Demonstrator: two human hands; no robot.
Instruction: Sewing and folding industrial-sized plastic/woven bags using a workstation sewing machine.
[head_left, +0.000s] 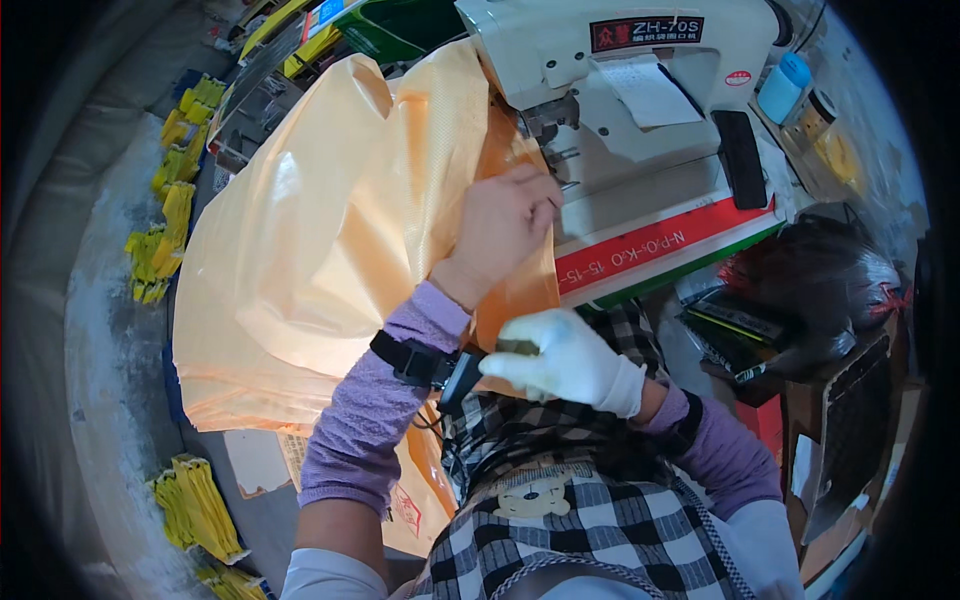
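Observation:
A large glossy orange woven sack [320,230] spreads over the work surface, its right edge running in under the needle area of a pale sewing machine [640,75]. My bare left hand [510,225] rests over that edge just in front of the needle area. Its fingers are curled closed; what they pinch is hidden. Nearer to me, my right hand [570,358] wears a white glove. Its thumb and fingers are bent round at the sack's near right edge and appear to grip it. My left sleeve carries a black strapped device [460,380].
Bundles of yellow strips [195,505] lie along the left. A black phone [740,158] and a paper note [650,92] rest on the machine. Beyond stands a blue-capped bottle [785,88]. Dark plastic bags [815,270] and cardboard boxes [845,430] crowd the right side.

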